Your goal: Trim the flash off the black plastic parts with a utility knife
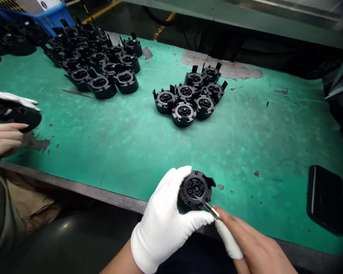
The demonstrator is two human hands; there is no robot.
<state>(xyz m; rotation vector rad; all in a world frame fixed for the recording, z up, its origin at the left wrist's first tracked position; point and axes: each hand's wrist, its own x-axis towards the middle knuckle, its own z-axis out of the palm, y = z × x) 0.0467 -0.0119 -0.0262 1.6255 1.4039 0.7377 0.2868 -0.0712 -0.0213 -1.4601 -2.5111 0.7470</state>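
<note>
My left hand (165,219), in a white glove, grips a round black plastic housing (196,186) over the table's front edge. The housing's ribbed face is turned up towards me, and a tab sticks out at its right. Bare except for a white cover on one digit, my right hand (246,239) pinches a slim, pointed metal blade (207,207). The blade's tip meets the housing's face near its lower middle. Most of the tool's handle is hidden in my fingers, so its exact kind does not show.
Several similar housings (184,112) stand grouped mid-table on the green surface (117,152), with a larger cluster (100,83) to the left. A black phone-like slab (326,199) lies at right. At far left a co-worker's hands (4,140) hold a black part. Behind is a blue crate (53,19).
</note>
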